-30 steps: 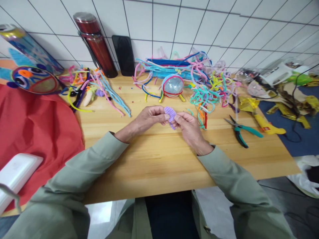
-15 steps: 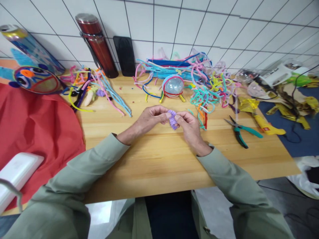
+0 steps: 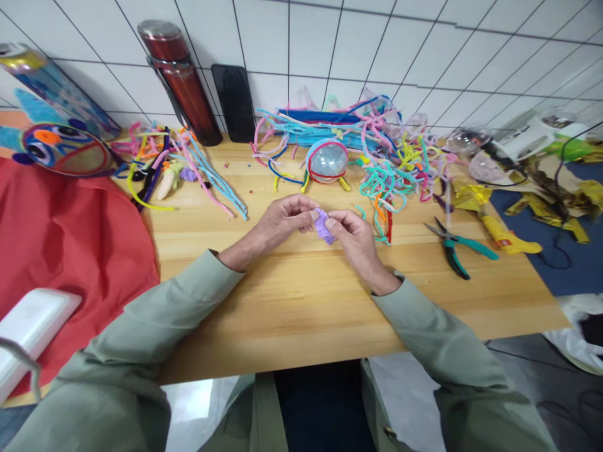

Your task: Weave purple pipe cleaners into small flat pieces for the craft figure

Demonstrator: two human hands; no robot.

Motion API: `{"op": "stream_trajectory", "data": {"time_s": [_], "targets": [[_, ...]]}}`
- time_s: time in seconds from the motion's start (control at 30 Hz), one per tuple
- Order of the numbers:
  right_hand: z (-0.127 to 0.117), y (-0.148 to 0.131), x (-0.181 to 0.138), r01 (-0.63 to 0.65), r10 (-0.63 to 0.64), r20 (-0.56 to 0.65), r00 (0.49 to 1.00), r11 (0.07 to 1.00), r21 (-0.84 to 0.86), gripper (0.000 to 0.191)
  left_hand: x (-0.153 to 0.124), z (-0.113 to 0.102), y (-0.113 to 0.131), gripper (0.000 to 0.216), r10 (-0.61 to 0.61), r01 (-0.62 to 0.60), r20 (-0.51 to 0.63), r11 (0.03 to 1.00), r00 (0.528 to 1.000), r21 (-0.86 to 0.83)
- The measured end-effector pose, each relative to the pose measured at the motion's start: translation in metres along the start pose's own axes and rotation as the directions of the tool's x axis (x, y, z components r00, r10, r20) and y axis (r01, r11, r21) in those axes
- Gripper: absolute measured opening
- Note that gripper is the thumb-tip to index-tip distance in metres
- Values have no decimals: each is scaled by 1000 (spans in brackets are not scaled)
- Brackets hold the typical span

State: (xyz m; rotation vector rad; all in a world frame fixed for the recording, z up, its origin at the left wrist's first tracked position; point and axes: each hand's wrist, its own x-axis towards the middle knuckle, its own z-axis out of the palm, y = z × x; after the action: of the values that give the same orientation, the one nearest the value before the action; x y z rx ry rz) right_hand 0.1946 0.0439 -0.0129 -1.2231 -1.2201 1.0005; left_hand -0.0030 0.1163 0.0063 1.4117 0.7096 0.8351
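Between my two hands is a small purple piece of folded pipe cleaner (image 3: 323, 227), held just above the wooden table. My left hand (image 3: 288, 220) pinches its left edge between thumb and fingers. On the other side my right hand (image 3: 353, 237) is closed on its right edge, thumb on top. Beyond the hands stands a clear plastic ball (image 3: 328, 161) with a light blue and red pipe-cleaner rim and short yellow legs. A large heap of coloured pipe cleaners (image 3: 325, 129) lies behind it.
Pliers (image 3: 455, 245) and a yellow glue gun (image 3: 509, 238) lie on the right. A red thermos (image 3: 181, 88) and a phone (image 3: 234, 103) lean near the tiled wall. On the left are a red cloth (image 3: 94, 232), a white box (image 3: 35, 333) and a decorated can (image 3: 61, 91).
The purple piece has shifted slightly left and turned a little between my fingers. Both hands keep their grip.
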Motion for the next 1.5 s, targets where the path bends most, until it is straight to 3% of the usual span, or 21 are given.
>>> {"op": "stream_trajectory", "data": {"time_s": [0.17, 0.3, 0.5, 0.6, 0.73, 0.87, 1.03, 1.17, 1.33, 1.5], "targets": [[-13, 4, 9, 98, -122, -123, 985, 977, -189, 31, 8, -23, -10, 21, -20, 15, 10, 936, 1000, 352], [-19, 8, 15, 112, -151, -141, 978, 960, -255, 25, 9, -35, -16, 17, 105, -61, -23, 728, 994, 683], [-19, 6, 13, 132, -179, -118, 977, 936, -327, 22, 8, -36, -16, 26, 301, -124, -65, 567, 951, 814], [-20, 6, 14, 136, -187, -114, 976, 926, -353, 20, 4, -27, -19, 35, 381, -227, 30, 485, 924, 845], [-22, 7, 15, 152, -206, -110, 972, 916, -371, 19, -12, -4, -35, 69, 258, -360, 290, 289, 922, 887], [-24, 7, 15, 171, -226, -97, 969, 903, -394, 18, -26, 7, -50, 93, 112, -363, 348, 158, 931, 918], [-30, 11, 20, 210, -217, 51, 975, 818, -536, 16, -23, -5, -49, 93, 106, -327, 315, 127, 943, 936], [-37, 12, 22, 276, -170, 221, 960, 688, -671, 17, -17, -10, -42, 75, 142, -280, 259, 151, 955, 948], [-36, -1, 12, 310, -148, 278, 949, 596, -741, 25, -17, -3, -29, 42, 321, -230, 148, 234, 935, 945], [-19, -9, -3, 358, -129, 336, 933, 426, -831, 37, -21, 7, -26, 31, 357, -266, 160, 270, 920, 925]]}}
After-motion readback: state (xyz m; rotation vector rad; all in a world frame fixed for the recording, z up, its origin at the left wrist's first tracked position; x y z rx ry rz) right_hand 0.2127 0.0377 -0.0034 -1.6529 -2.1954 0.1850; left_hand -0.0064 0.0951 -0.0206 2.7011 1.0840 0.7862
